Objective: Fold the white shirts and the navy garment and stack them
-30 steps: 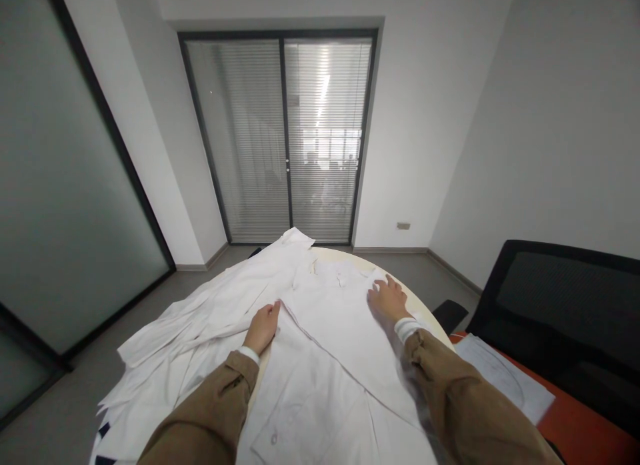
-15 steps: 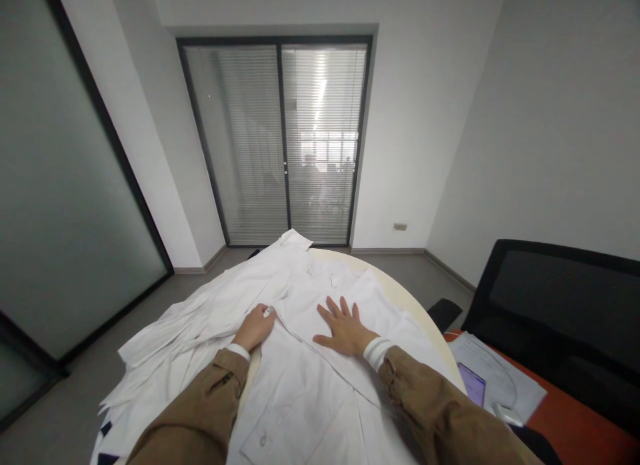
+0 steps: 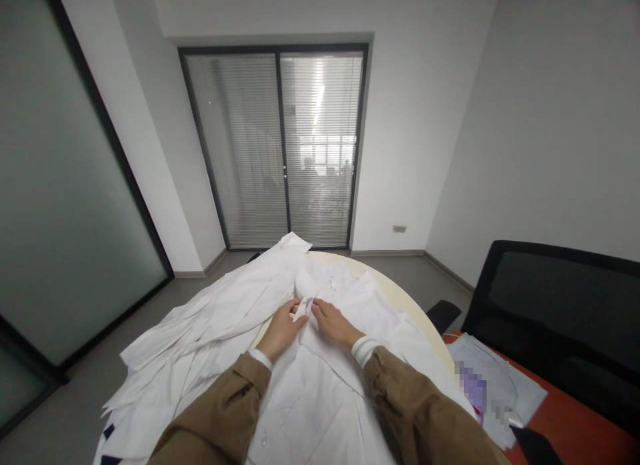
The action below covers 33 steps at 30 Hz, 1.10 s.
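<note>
L hand (image 3: 281, 331) & R hand (image 3: 334, 323) are close together on a white lab coat (image 3: 320, 398), which lies spread on a round cream table (image 3: 400, 298); L fingers (image 3: 296, 311) & R fingers (image 3: 320, 307) are pinched together on a small fold (image 3: 305, 308) of the coat's front, just below the collar; more white coats (image 3: 200, 318) are heaped to the left, overhanging table edge; to the right, papers (image 3: 493, 385) on an orange desk (image 3: 575, 425), w/ a black mesh chair (image 3: 555, 298) behind; blurred item on papers, can't tell what.

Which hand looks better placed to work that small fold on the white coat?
Probably the left hand: its fingers reach around the small fold of the white coat, while the right hand just touches its side.
</note>
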Each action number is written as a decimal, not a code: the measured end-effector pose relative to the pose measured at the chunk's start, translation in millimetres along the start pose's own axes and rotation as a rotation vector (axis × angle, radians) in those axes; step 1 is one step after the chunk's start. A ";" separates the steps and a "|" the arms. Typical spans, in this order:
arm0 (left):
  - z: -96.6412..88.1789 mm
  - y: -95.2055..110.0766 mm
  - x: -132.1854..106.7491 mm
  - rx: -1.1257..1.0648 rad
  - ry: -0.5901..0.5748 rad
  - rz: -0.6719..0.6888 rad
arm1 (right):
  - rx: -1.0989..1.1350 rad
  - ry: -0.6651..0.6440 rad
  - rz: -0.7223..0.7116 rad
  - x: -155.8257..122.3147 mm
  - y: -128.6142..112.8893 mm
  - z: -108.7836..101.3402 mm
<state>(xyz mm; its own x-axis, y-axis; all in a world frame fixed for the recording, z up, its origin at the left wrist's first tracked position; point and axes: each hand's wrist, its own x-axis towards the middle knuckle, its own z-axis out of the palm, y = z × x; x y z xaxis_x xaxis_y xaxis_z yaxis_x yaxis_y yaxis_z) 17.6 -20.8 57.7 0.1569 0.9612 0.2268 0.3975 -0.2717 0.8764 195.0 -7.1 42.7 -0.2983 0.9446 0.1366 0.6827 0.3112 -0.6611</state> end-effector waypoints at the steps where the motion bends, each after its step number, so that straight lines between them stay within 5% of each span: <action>1: 3.1 1.3 -2.4 0.007 -0.040 0.014 | 0.052 0.057 0.016 4.1 -3.5 -0.9; 4: 10.4 1.8 -10.3 0.021 -0.143 0.016 | 0.143 0.146 0.127 15.4 -12.2 -6.0; 8: 17.5 -1.1 -18.1 0.064 -0.184 -0.015 | 0.193 0.079 0.242 27.6 -12.0 -10.0; 14: 22.2 6.2 -23.5 0.108 -0.200 -0.029 | -0.031 0.033 0.203 35.3 -0.1 -14.1; 18: 12.4 22.5 -40.0 0.420 -0.217 -0.069 | -0.127 0.040 0.201 31.5 1.9 -17.6; 23: -0.7 31.6 -61.1 0.767 -0.376 -0.069 | -0.187 0.053 0.253 24.6 4.1 -9.7; 30: 5.2 48.5 -59.2 0.407 -0.399 0.040 | -0.046 0.128 0.322 37.9 23.6 -12.2; 33: 6.6 56.6 -61.9 0.319 -0.550 0.158 | 0.092 0.116 0.363 42.8 41.2 -16.9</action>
<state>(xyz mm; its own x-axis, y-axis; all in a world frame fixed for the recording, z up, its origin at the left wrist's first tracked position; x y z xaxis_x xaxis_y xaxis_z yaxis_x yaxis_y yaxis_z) 36.4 -96.1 90.5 0.6414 0.7670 0.0178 0.5670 -0.4895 0.6625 221.6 48.0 33.8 0.0329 0.9987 -0.0395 0.6658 -0.0514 -0.7444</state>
